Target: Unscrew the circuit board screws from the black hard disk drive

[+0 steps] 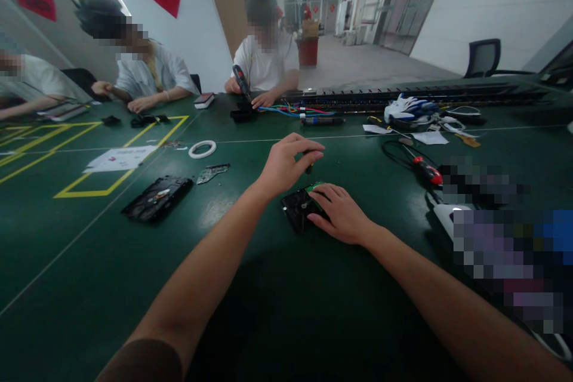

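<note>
A small black device (295, 208) with a strip of green circuit board lies on the dark green table. Above it my left hand (290, 162) pinches a thin screwdriver (308, 168), whose tip points down at the device. My right hand (342, 213) rests on the device's right side, thumb and fingers spread around its edge and holding it. Left of my hands lie a black plastic housing (157, 198) and a loose circuit board piece (212, 173).
A white ring (202, 149) and a paper sheet (120, 159) lie at the left. A red-black screwdriver (427, 171), cables and white-blue gloves (409, 108) are on the right. Across the table, a person handles a power screwdriver (240, 80); other people sit at the left.
</note>
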### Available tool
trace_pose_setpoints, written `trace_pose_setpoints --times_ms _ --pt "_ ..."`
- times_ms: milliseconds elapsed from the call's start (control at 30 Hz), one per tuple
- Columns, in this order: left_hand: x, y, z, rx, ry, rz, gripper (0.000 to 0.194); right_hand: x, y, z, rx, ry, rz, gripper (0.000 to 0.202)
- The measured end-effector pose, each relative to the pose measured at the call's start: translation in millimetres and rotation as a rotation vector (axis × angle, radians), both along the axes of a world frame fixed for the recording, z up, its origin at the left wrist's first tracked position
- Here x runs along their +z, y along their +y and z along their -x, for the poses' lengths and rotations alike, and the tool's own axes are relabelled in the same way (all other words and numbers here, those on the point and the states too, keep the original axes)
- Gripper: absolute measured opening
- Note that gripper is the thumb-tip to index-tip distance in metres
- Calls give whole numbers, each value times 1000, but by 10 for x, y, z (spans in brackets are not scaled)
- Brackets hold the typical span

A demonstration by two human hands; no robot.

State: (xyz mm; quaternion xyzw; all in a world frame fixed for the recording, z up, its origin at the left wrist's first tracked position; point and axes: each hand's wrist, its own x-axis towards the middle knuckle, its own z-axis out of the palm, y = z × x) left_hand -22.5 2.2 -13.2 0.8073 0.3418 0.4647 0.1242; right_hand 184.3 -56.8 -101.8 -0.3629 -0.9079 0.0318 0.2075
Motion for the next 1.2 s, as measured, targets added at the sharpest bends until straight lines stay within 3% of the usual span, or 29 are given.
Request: trace_pose_setpoints --times_ms 133,233,367,767,1000,1200 --pt "36 69 2 -41 -127 221 32 9 -6 0 -9 14 13 54" --pt "28 98 52 -124 -224 389 17 10 -4 -2 -7 24 18 53" --pt "13 109 114 -263 -327 509 16 1 5 -7 4 21 19 54" --pt "29 64 93 -245 -230 467 29 -8 3 -10 3 18 11 54" --pt "101 41 145 42 -32 153 22 -4 7 -11 -2 4 20 56" --pt "104 68 210 -83 -60 248 19 5 2 -16 2 23 25 54"
